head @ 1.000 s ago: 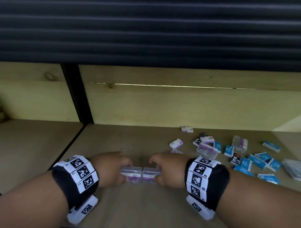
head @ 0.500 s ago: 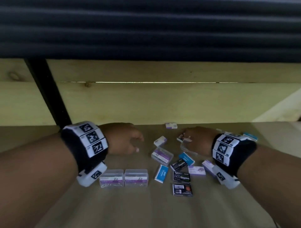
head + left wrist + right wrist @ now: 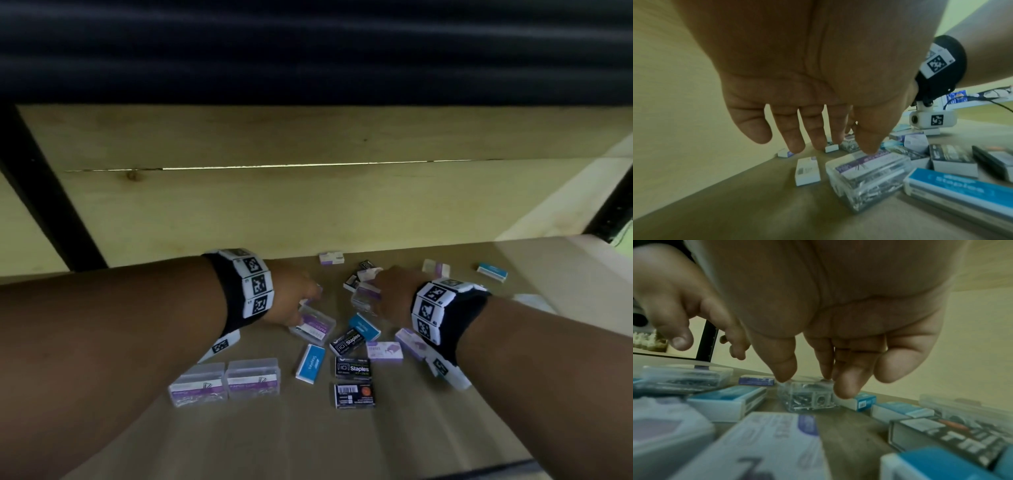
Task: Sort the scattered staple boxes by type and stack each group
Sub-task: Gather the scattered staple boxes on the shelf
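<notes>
Two clear boxes with purple labels (image 3: 198,383) (image 3: 253,377) stand side by side near me on the wooden shelf (image 3: 239,438). My left hand (image 3: 308,301) hovers with straight fingers over a third clear purple-label box (image 3: 313,323). In the left wrist view its thumb tip (image 3: 869,149) touches that box (image 3: 869,175). My right hand (image 3: 376,291) is on a fourth clear box (image 3: 364,298). In the right wrist view its thumb (image 3: 785,373) and fingers pinch this box (image 3: 807,397) at its top edges while it sits on the shelf.
Blue boxes (image 3: 310,363) (image 3: 364,327), black Staples boxes (image 3: 352,368) (image 3: 354,395) (image 3: 346,341) and white-purple boxes (image 3: 383,351) (image 3: 331,257) lie scattered between and behind my hands. A wooden back wall (image 3: 308,205) rises close behind. A black post (image 3: 51,205) stands at the left.
Both hands let go of the two clear boxes left side by side and reached to the scattered pile. Since half a second ago each has come down onto another clear box.
</notes>
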